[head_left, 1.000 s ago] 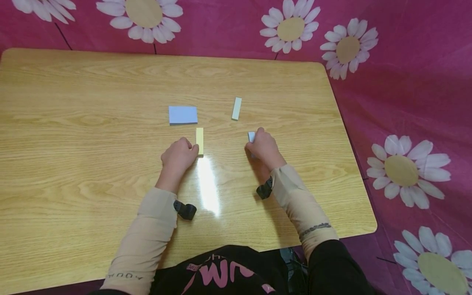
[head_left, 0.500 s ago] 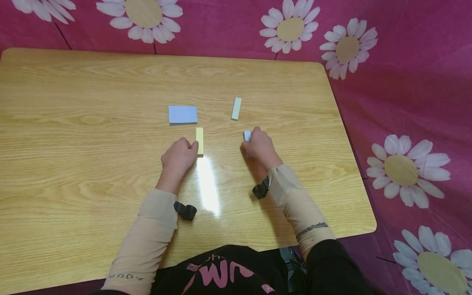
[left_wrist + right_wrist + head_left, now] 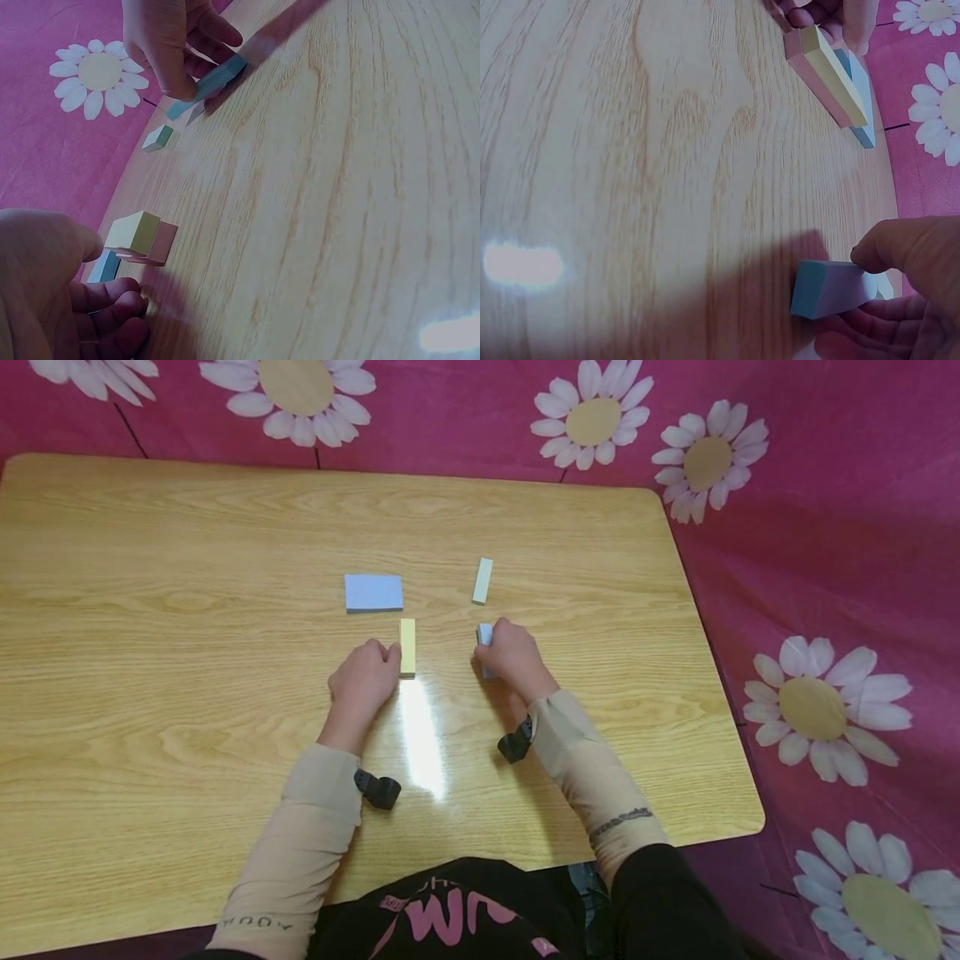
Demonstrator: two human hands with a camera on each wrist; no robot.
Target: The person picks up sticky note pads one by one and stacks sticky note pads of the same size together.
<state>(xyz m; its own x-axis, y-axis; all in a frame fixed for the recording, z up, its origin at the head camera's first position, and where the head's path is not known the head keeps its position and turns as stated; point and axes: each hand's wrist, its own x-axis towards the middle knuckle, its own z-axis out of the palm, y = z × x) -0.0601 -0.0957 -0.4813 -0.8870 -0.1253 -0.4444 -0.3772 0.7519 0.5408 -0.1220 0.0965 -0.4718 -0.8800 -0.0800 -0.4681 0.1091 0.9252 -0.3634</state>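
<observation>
My left hand (image 3: 365, 678) rests on the table beside a narrow yellow block (image 3: 407, 646), thumb tip at its left side and fingers loosely curled. In the left wrist view, a gap shows between that thumb and the fingers. A pink block (image 3: 821, 82) lies right against the underside of the yellow one. My right hand (image 3: 517, 658) pinches a narrow light blue block (image 3: 485, 633) between thumb and fingers, low over the table and right of the yellow block. The held block's far end sticks out past the fingers; much of it is hidden under the hand.
A wider, flat blue block (image 3: 373, 593) lies behind the left hand. Further right, a slim pale green block (image 3: 482, 581) lies slightly slanted behind the right hand. Light glares off the wooden table (image 3: 187, 610) between the arms. Pink flowered cloth (image 3: 862, 568) borders the table.
My right hand has slid left with the light blue block, closer to the yellow one. The left hand and the other blocks have stayed in place.
</observation>
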